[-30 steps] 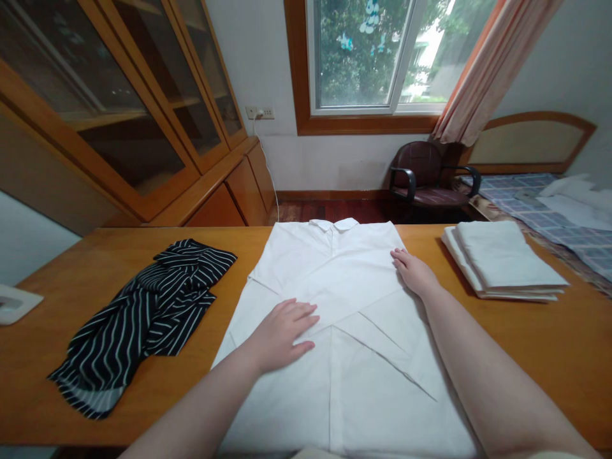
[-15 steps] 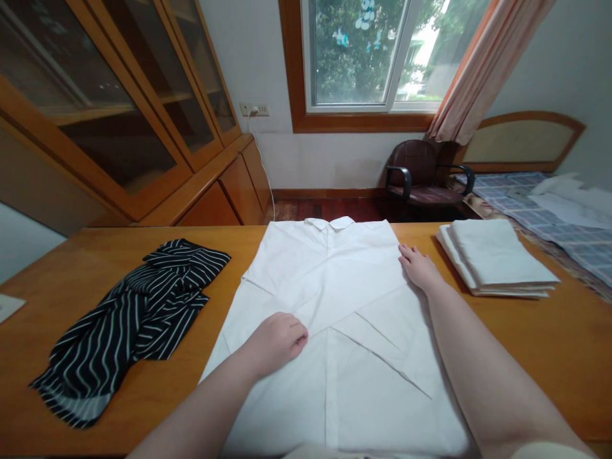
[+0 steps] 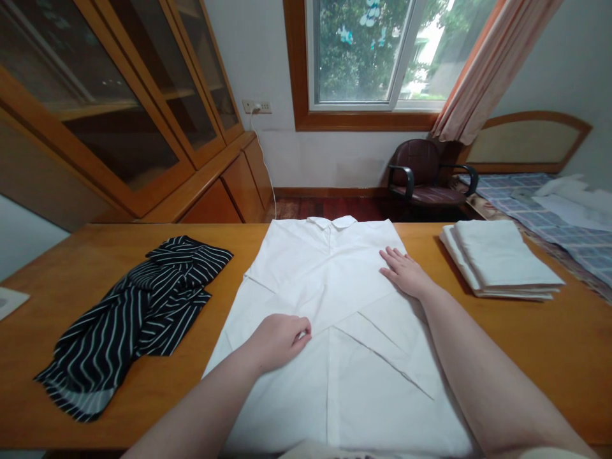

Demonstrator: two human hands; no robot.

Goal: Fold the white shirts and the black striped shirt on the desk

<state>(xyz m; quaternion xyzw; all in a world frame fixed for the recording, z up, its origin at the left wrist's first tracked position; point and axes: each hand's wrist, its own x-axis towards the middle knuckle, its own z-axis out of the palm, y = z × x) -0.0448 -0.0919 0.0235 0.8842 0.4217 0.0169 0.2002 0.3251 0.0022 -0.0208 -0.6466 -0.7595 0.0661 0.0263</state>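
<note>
A white collared shirt (image 3: 329, 274) lies spread over the table, collar at the far side, sleeves folded in across its body. My left hand (image 3: 283, 339) rests on the shirt's middle with fingers curled in and thumb against them. Its fingertips are hidden, so whether cloth is pinched there cannot be seen. On the shirt's right side, below the shoulder, my right hand (image 3: 404, 271) lies flat with fingers spread. Creases and fold edges run diagonally across the lower right front.
A crumpled black-and-white striped garment (image 3: 143, 306) lies left on the wooden table (image 3: 248, 255). Folded white cloths (image 3: 497, 255) are stacked at the right. Beyond the table stand a glass-door cabinet (image 3: 191, 146), an armchair (image 3: 421, 169) and a bed (image 3: 564, 204).
My right hand has slid inward from the shirt's right edge onto its front, its fingers more spread. The left hand stays nearly in place, a small gap now showing between thumb and forefinger.
</note>
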